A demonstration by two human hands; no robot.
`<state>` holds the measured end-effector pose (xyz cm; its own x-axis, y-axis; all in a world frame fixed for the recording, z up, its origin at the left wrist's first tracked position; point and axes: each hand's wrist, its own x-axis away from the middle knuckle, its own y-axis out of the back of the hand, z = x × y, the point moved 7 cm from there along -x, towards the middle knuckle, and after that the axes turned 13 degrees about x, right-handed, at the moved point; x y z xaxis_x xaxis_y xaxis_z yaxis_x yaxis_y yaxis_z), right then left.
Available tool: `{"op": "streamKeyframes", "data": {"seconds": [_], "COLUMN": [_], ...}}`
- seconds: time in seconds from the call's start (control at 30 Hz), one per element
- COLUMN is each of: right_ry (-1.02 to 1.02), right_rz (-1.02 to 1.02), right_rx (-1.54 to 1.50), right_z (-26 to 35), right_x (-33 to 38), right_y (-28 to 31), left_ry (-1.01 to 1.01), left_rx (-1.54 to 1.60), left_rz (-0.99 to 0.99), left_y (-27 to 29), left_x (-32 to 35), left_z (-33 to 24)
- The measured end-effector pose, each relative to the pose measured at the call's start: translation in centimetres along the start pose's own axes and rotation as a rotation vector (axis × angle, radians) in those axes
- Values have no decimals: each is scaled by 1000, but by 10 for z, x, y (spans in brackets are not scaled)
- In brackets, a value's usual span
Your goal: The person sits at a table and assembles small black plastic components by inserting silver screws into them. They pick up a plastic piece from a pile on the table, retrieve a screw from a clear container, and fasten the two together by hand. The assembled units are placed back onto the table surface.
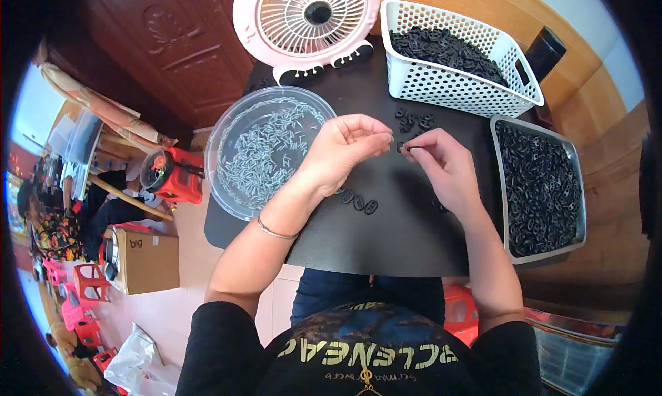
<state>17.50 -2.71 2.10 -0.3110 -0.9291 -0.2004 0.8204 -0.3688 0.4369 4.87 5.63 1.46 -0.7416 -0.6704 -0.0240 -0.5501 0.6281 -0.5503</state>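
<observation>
Head view: a clock face lies over the desk [414,241], its centre between the two hands, 12 at the far side.
Left hand [352,148]: at 9 o'clock, palm inward, thumb and forefinger pinched; I cannot tell whether anything tiny sits between the tips.
Bracelet [276,232]: a thin band on the left wrist, toward 7 o'clock.
Right hand [445,167]: between 3 and 4 o'clock, thumb and fingers gripping a link.
Held link [403,147]: black, at the centre, just beside the left fingertips with a narrow gap; its details are too small to read.
Far links [414,120]: a loose black cluster on the desk at 1 o'clock, just beyond the fingertips.
Near links [358,202]: a short row of flat ovals at 7 o'clock, near the left wrist.
Tub [212,135]: round, clear, at 9 o'clock, partly behind the left forearm.
Pins [258,161]: short, pale grey, scattered over the tub's bottom.
Fan [318,13]: pink, at 11 o'clock, beyond the tub.
Basket [441,96]: white, perforated, at 1 o'clock, part-filled with black links.
Cylinder [545,53]: black, at 2 o'clock, beside the basket.
Tray [552,252]: grey-rimmed, between 3 and 4 o'clock, spread full of black links.
Carton [148,261]: brown, on the floor at 8 o'clock.
</observation>
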Motion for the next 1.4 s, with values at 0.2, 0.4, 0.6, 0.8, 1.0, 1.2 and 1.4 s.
{"op": "streamKeyframes", "data": {"seconds": [0.2,0.4,0.6,0.8,1.0,1.2,1.4], "right_ry": [156,106,59,61,53,57,52], "right_rz": [-57,-53,-41,-42,-43,-45,-45], "right_rx": [-121,-226,-269,-259,-238,-242,-229], "right_z": [4,4,0,0,0,-1,-2], "right_x": [4,6,7,7,7,8,8], "right_y": [-2,-3,-3,-4,-5,-4,-4], "left_ry": [11,14,13,-5,0,-27,-42], "left_rx": [66,60,46,50,64,78,53], "left_rz": [-4,-36,-26,-26,-37,-32,-42], "left_y": [-2,-1,-5,-2,-2,-2,-3], "left_x": [0,2,2,1,2,1,2], "left_z": [7,10,16,18,18,17,16]}}
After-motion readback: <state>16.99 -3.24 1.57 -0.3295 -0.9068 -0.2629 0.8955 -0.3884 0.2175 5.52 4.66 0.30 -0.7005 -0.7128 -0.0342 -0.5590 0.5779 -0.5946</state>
